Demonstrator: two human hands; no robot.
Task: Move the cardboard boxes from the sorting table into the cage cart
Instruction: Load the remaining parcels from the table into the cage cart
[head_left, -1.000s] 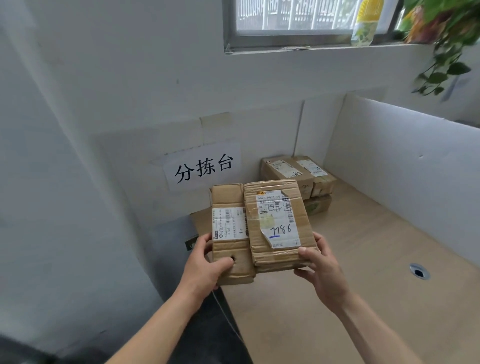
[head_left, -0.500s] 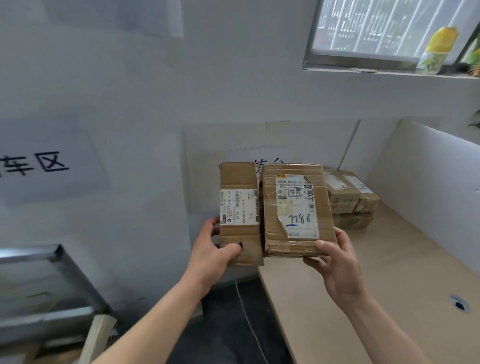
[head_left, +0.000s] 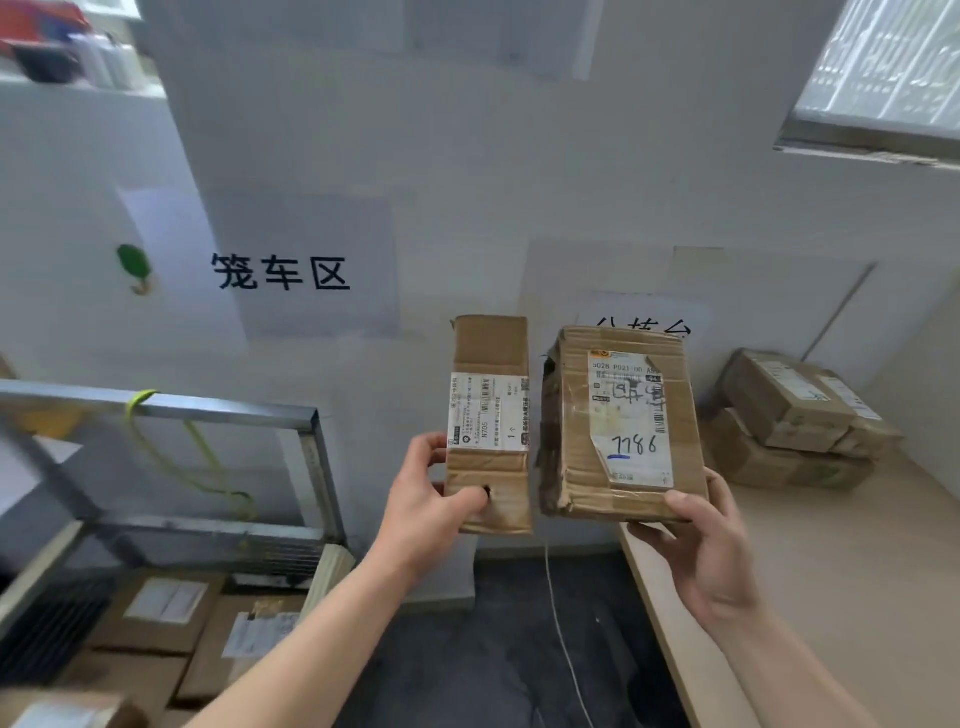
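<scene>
Left grip (head_left: 431, 512) is clenched on a narrow oblong brown cardboard box (head_left: 488, 415): thumb across the front face beside a small dark hole, fingers wrapped round the left edge. It has smooth board and a white printed label across the middle. Right grip (head_left: 711, 551) grasps a wider brown cardboard box (head_left: 623, 421): thumb on the lower front corner, palm underneath. That one is creased and glossy with tape, its left edge crushed and frayed, and its peeling white label is hand-marked "7786". Both boxes are up in the air, standing on end side by side with a slim gap; can't tell if they touch. Below and left of the left grip is a grey square-tube metal cage cart (head_left: 218, 408) with a yellow-green cord (head_left: 197, 457) looped on its top rail. Inside it lie flat brown labelled cartons (head_left: 161, 608). Under and right of the right grip is a pale, smooth wood-look worktop (head_left: 831, 597). Beyond that grip, against the wall, sits a stack of taped brown cardboard boxes (head_left: 795, 415).
</scene>
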